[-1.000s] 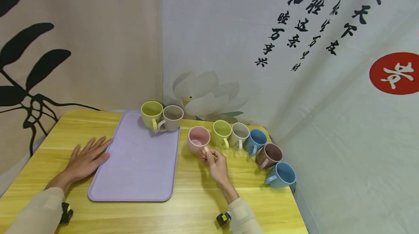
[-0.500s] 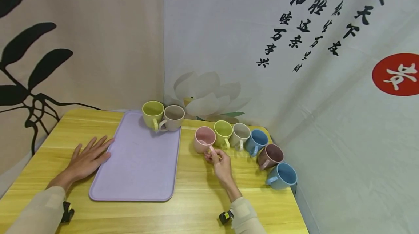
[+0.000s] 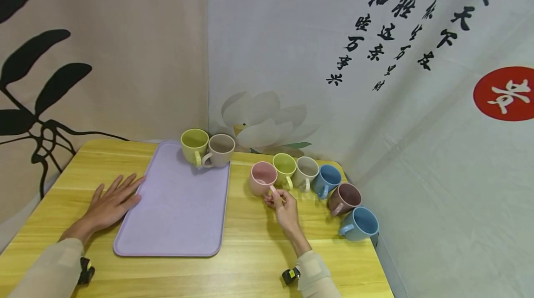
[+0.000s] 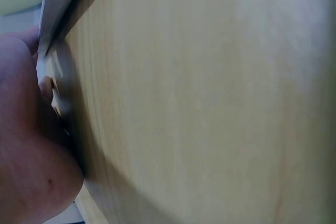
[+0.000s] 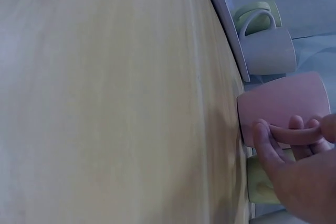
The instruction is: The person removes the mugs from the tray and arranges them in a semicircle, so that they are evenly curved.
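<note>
My right hand grips the handle of a pink mug, which stands upright just left of a yellow-green mug. In the right wrist view the fingers curl round the pink mug's handle, its base close to the tabletop. With fingers spread, my left hand lies flat at the left edge of a lilac tray, fingertips on its rim. At the tray's back right corner stand another yellow-green mug and a grey-beige mug, side by side.
Right of the pink mug a curved row continues with a pale grey mug, a blue mug, a mauve-brown mug and a second blue mug near the right table edge. A printed curtain hangs behind the wooden table.
My right hand has moved the pink mug to the right, up beside the yellow-green mug in the row. The left hand has stayed in place at the tray.
</note>
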`<state>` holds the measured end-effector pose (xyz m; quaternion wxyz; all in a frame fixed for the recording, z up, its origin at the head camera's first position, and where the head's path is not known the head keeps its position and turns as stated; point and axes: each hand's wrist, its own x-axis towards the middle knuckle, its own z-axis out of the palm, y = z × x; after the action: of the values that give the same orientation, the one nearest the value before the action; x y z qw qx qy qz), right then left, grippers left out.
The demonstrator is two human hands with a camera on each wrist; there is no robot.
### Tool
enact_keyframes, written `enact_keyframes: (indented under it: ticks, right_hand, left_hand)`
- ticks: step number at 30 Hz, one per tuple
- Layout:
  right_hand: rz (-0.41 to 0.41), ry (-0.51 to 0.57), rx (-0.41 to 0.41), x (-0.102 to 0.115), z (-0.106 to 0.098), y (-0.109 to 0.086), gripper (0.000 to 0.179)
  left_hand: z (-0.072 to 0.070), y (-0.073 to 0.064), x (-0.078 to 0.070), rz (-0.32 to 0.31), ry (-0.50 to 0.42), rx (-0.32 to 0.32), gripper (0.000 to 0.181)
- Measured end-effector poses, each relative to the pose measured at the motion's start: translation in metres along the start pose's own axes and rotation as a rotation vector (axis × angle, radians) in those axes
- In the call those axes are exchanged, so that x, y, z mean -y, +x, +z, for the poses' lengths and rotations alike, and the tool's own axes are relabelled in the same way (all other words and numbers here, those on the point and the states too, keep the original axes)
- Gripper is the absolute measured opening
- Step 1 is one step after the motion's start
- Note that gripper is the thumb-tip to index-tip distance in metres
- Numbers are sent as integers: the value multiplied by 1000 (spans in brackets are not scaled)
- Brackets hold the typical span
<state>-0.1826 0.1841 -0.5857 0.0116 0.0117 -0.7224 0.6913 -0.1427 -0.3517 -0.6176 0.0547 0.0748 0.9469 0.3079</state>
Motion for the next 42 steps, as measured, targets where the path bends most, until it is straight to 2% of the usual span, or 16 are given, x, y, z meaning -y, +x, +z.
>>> enact_keyframes:
  ticks: [10,15,18,21,24,27,30,37,42]
  right_hand:
    - [-32,-124,-18,3,-7,-6,26]
    - [-92,-210,-86,8,-7,-9,22]
    - [-167,-299,-159,11,-5,-13,18]
    - [-279,-370,-218,17,0,-17,17]
    - [-395,-389,-250,23,7,-19,16]
    - [-451,-361,-234,29,17,-21,15]
    - [-452,-321,-185,32,30,-21,15]
    - [-373,-267,-27,32,59,-18,19]
    - [-312,-212,52,31,75,-12,22]
  left_hand:
    - [0,0,0,6,-5,-1,67]
    - [-1,1,0,11,0,-6,67]
    - [0,1,1,12,6,-7,67]
    - [1,1,2,16,6,-14,67]
    - [2,1,3,24,5,-26,67]
    - [3,1,3,25,9,-27,67]
    - [2,0,4,20,13,-22,67]
    - [3,-1,4,16,12,-24,67]
    - [2,1,3,13,9,-26,67]
